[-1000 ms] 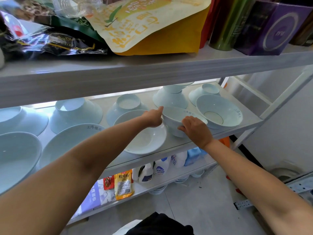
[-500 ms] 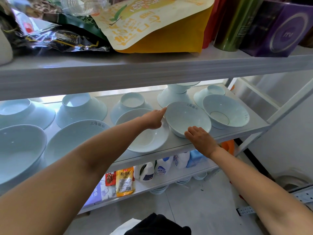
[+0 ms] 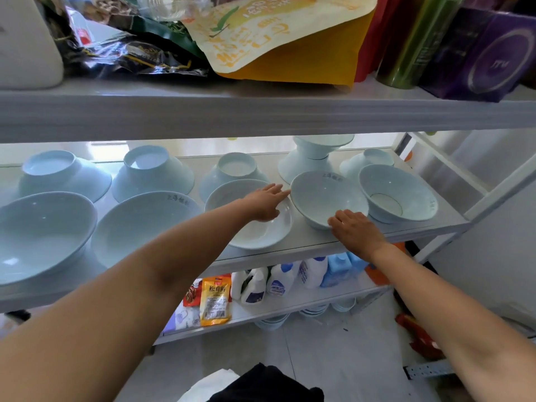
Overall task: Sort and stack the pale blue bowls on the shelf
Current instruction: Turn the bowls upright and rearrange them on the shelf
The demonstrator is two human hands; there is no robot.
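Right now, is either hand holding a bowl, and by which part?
Neither grips anything. The right hand touches the near wall of the middle bowl; the left hand is open beside its left rim.

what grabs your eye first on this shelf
Two hands meet at one upright pale blue bowl at the front of the middle shelf: the left hand reaches to its left rim, the right hand touches its near side. Behind, a back row of bowls sits upside down. Above, a big yellow pouch overhangs the top shelf.
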